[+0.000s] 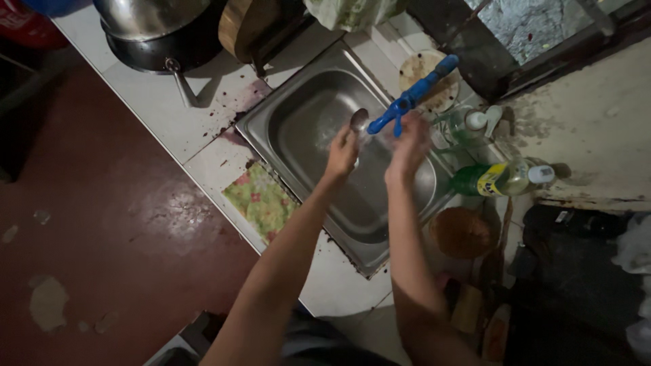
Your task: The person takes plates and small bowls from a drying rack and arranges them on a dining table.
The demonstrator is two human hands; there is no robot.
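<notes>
Taking the steel sink (298,129) as the landmark, the scene ran like this from left to right. Far left of the sink lay dark red floor (102,224). Up and to the left of it, on the white tiled counter (163,115), stood a large metal pot (152,27) with a handle pointing toward the sink's corner. Just off the sink's near-left edge a green floral cloth (261,200) lay flat on the counter.

Over the basin the left hand (342,152) was raised, its fingers closed in a pinch on the handle of a metal spoon (358,120) — the bowl of the spoon stood up above the fingertips, just under the blue tap (410,95), which reached out over the sink from its far-right side. The right hand (409,146) was held just beside the left, under the tap's handle; it was blurred, so whether its fingers were spread or pressed together could not be told, nor whether it touched the spoon.

Right of the sink a green bottle (498,179) with a yellow label lay on its side, and nearer the person, a round brown bowl (462,232) sat at the sink's right edge.
</notes>
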